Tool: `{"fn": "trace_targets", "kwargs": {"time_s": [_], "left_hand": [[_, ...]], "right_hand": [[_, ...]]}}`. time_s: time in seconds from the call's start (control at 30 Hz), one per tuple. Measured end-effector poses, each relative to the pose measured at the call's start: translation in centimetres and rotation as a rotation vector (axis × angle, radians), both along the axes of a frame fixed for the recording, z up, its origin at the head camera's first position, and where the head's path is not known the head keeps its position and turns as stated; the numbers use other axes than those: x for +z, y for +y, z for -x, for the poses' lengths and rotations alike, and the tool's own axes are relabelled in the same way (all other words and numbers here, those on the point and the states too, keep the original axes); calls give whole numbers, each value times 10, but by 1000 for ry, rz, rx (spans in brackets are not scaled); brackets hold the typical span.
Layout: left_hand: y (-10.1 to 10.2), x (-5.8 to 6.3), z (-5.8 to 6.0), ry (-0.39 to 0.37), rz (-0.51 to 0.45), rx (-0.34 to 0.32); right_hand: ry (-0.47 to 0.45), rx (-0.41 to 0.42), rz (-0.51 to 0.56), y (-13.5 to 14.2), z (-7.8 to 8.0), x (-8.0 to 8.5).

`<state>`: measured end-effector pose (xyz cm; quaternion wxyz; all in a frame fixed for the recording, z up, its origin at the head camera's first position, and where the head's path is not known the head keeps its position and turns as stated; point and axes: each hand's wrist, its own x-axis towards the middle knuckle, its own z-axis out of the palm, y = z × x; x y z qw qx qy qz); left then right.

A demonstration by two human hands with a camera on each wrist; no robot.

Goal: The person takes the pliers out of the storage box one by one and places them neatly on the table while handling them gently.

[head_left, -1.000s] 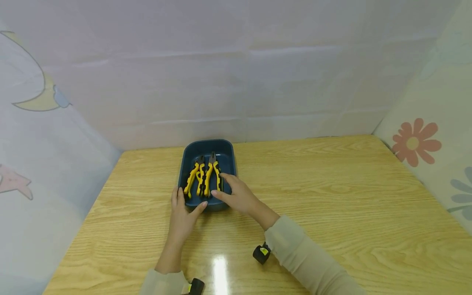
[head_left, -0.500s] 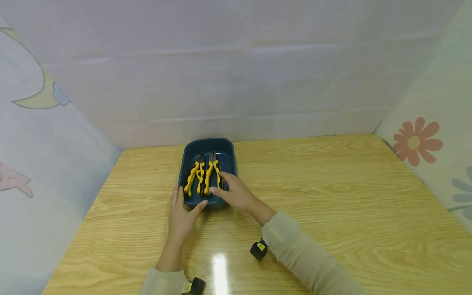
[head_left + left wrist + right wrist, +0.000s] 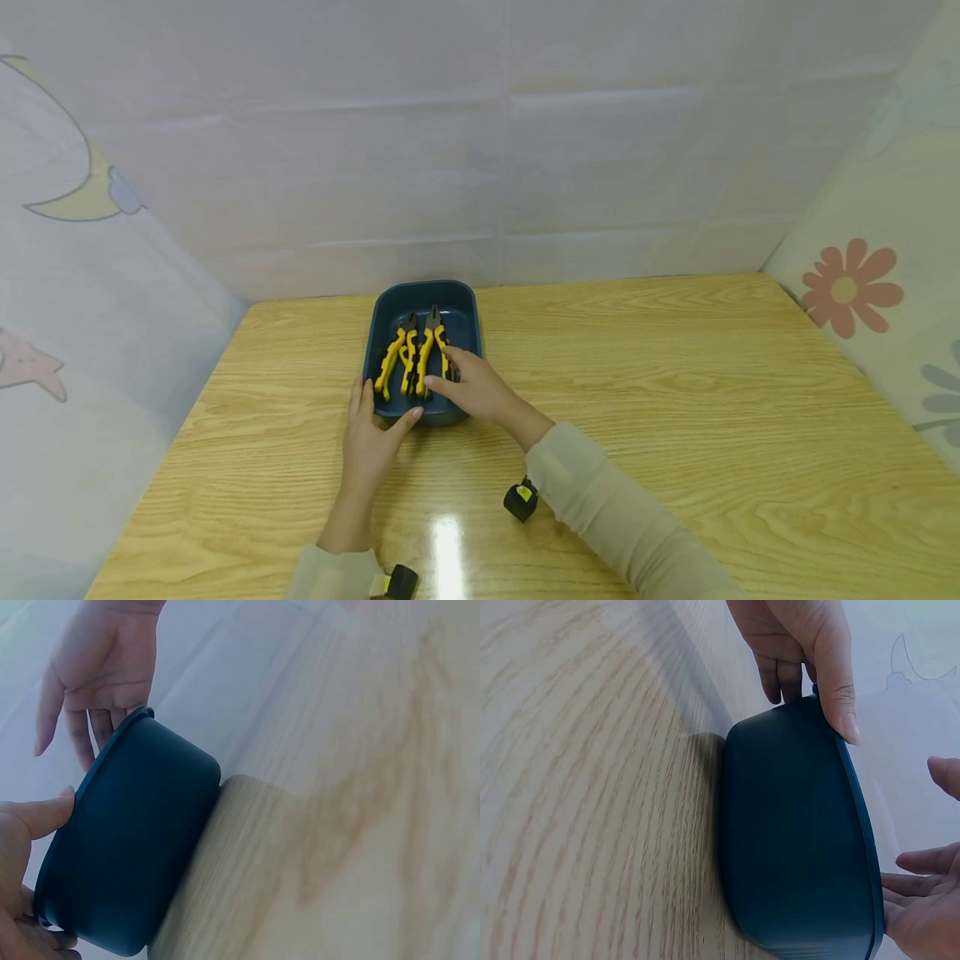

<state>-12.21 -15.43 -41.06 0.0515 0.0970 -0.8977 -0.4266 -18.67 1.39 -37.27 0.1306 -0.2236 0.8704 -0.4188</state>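
Observation:
A dark blue rectangular container [image 3: 442, 417] stands on the table with two yellow-and-black pliers inside. The left pliers [image 3: 388, 363] and the right pliers [image 3: 423, 357] lie side by side, their metal heads toward the back. My left hand [image 3: 366, 442] rests at the container's near left corner, fingers along its side, thumb straight and spread toward the front rim. My right hand [image 3: 483, 390] reaches over the right rim, index finger and thumb beside the right pliers' handles. Its other fingers are partly hidden by the container [image 3: 795, 817] in the right wrist view.
The wooden table [image 3: 652, 375] extends widely to the right, with less room on the left. A pale wall sheet [image 3: 495, 167] rises close behind the container. Side sheets bear a moon and a red flower [image 3: 847, 287]. A small black device [image 3: 521, 500] hangs at each wrist.
My right hand has shifted slightly left and away over the container, thumb nearer the right pliers' handle. The left hand, pliers and container show almost no movement.

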Motion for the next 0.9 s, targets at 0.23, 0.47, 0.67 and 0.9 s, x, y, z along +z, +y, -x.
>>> {"fn": "trace_targets", "kwargs": {"time_s": [0.23, 0.47, 0.67, 0.9], "left_hand": [[0, 0, 0, 2, 1, 0], [-1, -1, -1, 9, -12, -4], [0, -2, -1, -1, -34, 2], [0, -1, -1, 4, -34, 8]], "right_hand": [[-41, -17, -33, -5, 3, 1], [-40, -42, -73, -10, 6, 0], [-75, -92, -94, -15, 8, -1], [-88, -110, -130, -20, 11, 0]]}}
